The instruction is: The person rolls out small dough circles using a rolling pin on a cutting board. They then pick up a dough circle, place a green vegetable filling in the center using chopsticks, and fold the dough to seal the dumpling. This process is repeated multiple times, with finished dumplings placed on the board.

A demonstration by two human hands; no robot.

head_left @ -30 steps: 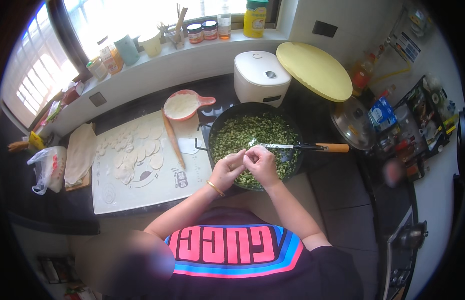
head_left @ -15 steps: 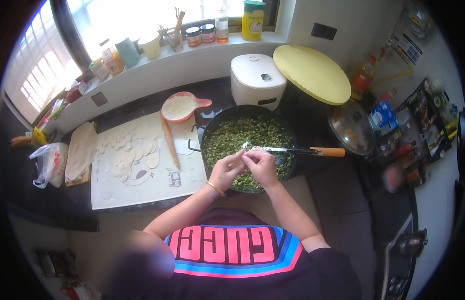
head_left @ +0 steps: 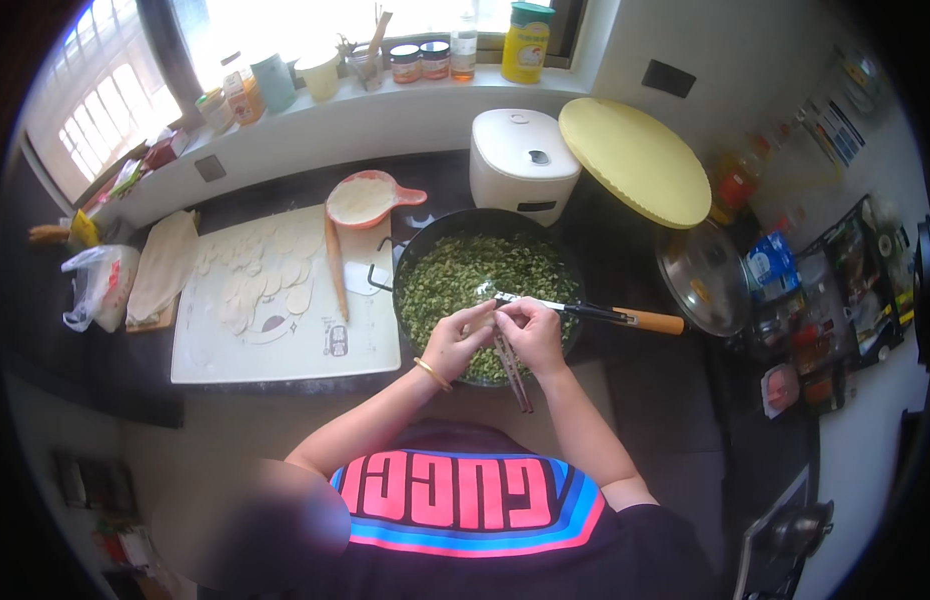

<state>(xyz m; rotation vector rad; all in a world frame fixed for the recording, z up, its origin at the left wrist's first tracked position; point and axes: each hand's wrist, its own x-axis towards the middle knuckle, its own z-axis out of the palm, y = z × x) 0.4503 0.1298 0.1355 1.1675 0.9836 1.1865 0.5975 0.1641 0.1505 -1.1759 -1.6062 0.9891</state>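
Observation:
Close together over the near side of a wide dark pan (head_left: pixel 577 262), my two hands meet at the fingertips. The pan holds chopped green filling (head_left: pixel 485 262). My left hand (head_left: pixel 455 342), with a gold bangle at its wrist, is curled closed; what it pinches is hidden. The fingers of my right hand (head_left: pixel 535 336) are closed at the upper end of a pair of chopsticks (head_left: pixel 512 372), which slant down toward me across the pan's near rim. Just beyond the fingertips lies a metal-shafted spatula (head_left: pixel 625 317) with a black and orange handle, resting over the pan's right rim.
Thin round dough wrappers (head_left: pixel 275 275) lie scattered on a pale mat (head_left: pixel 240 350) at left, beside a rolling pin (head_left: pixel 336 270). Behind stand a red-rimmed flour bowl (head_left: pixel 363 203), a white rice cooker (head_left: pixel 525 165) and a yellow round lid (head_left: pixel 640 162). A glass lid (head_left: pixel 703 278) is right.
The chopsticks now show below my right hand, where they were not visible before. Both hands stay together over the pan. The whole view has shifted slightly.

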